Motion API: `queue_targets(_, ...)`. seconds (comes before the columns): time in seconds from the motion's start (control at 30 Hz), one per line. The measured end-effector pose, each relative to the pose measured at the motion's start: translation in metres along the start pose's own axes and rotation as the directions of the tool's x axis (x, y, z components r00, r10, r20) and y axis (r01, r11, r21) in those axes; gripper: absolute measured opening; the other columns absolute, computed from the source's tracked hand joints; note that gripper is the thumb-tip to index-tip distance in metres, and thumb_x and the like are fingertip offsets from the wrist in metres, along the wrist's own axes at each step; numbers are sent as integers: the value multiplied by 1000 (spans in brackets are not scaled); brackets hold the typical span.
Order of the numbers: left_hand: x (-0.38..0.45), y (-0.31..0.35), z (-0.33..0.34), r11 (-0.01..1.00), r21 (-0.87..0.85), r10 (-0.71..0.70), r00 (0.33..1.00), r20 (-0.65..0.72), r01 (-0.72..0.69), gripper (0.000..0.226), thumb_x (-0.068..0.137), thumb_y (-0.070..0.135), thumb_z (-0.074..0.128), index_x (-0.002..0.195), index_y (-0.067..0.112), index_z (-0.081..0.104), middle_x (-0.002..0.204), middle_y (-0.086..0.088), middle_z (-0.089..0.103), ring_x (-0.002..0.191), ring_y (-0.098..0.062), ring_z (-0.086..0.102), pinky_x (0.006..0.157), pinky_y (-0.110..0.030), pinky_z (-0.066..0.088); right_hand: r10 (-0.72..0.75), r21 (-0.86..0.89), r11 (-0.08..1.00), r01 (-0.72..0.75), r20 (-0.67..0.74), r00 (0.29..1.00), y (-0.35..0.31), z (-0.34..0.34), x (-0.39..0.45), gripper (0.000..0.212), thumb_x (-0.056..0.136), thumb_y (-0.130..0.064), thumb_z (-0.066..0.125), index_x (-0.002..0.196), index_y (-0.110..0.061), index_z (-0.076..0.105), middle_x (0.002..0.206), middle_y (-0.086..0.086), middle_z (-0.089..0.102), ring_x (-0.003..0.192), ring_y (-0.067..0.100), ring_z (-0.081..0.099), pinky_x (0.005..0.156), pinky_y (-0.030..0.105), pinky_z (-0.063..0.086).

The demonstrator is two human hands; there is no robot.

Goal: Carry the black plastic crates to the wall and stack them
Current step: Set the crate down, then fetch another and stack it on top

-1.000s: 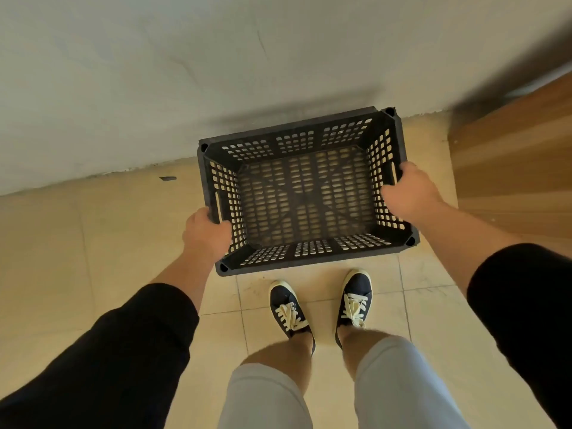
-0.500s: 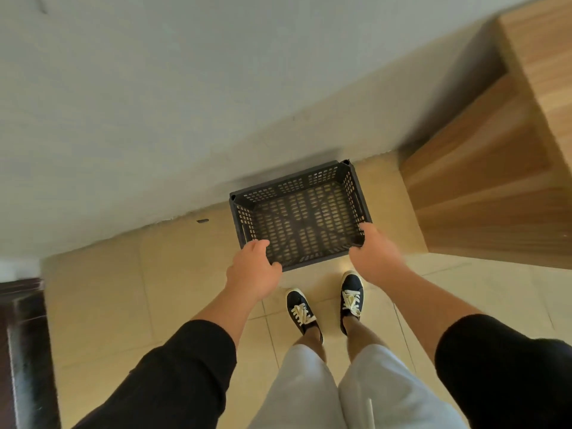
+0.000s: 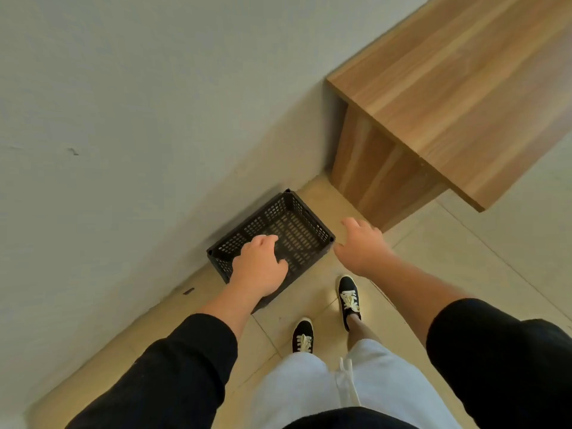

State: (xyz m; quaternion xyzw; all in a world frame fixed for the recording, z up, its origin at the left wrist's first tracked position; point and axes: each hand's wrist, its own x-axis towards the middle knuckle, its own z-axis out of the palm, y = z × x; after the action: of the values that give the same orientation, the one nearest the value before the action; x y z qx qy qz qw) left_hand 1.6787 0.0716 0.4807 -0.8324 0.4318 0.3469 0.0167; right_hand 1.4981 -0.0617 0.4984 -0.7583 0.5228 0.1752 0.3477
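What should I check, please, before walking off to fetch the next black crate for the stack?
1. Crate resting on the floor: ok.
2. Crate close against the wall: ok, its far side runs along the wall's base.
3. Left hand free of the crate: ok, open above it.
4. Right hand free: ok, open, beside the crate's corner.
5. Crate empty, ready to take another on top: ok.
6. Next crate located: cannot tell, none other in view.
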Motion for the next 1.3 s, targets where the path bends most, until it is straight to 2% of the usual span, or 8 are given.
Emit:
queue_targets(0.13,-27,33,-7,977,128,171,985,2,-170,65,105,44,49,164,23,30,169,-2,30,151,-28,32,116,-54,35,90,82,993,-85,-59,994,26,3,-54,55,100,-30,52,152,-20,38,154,10,45,138,37,42,106,51,45)
queue_targets(0.27,-50,87,-4,903,259,350,937,22,-343,63,106,46,47,163,24,31,167,-2,33,150,-26,33,115,-53,35,200,170,969,-177,-129,971,69,-4,-104,66,98,-31,52,159,-21,30,160,10,40,143,38,39,108,52,47)
queue_targets(0.47,-82,198,27,744,372,547,826,138,-555,64,106,48,45,163,24,30,168,-2,31,151,-26,31,117,-51,32,375,341,893,-294,-205,904,160,-18,-173,68,100,-31,54,162,-21,28,162,9,38,145,38,36,113,50,41)
queue_targets(0.67,-141,324,87,582,418,671,702,238,-698,66,104,47,49,163,23,30,165,-3,34,149,-26,35,114,-49,36,542,483,782,-393,-216,812,276,-13,-264,66,101,-35,51,162,-24,27,161,6,39,142,35,38,108,49,44)
queue_targets(0.83,-210,423,169,447,447,704,613,358,-775,67,104,47,47,165,25,27,168,-2,30,151,-26,32,117,-49,33,685,610,645,-461,-192,703,379,3,-354,66,101,-37,51,162,-25,26,159,7,41,143,34,38,110,48,43)
queue_targets(1.0,-274,508,240,297,447,725,504,470,-844,69,104,48,49,165,27,26,171,-3,27,155,-27,28,120,-51,30,836,745,431,-508,-120,535,473,23,-441,68,101,-40,55,161,-23,28,157,12,41,142,38,39,113,49,41)
queue_targets(1.13,-310,567,285,175,431,734,409,542,-885,69,104,48,49,165,27,27,171,-3,29,153,-27,32,119,-51,31,910,836,252,-487,-33,413,531,41,-490,69,100,-40,56,161,-23,29,157,12,41,140,38,41,109,48,43)
queue_targets(1.3,-334,635,343,40,410,714,313,626,-911,68,102,48,51,163,28,29,170,-3,31,150,-30,37,117,-53,35,949,886,107,-451,45,313,592,56,-523,68,98,-37,56,159,-22,31,157,14,42,138,38,45,106,47,46)
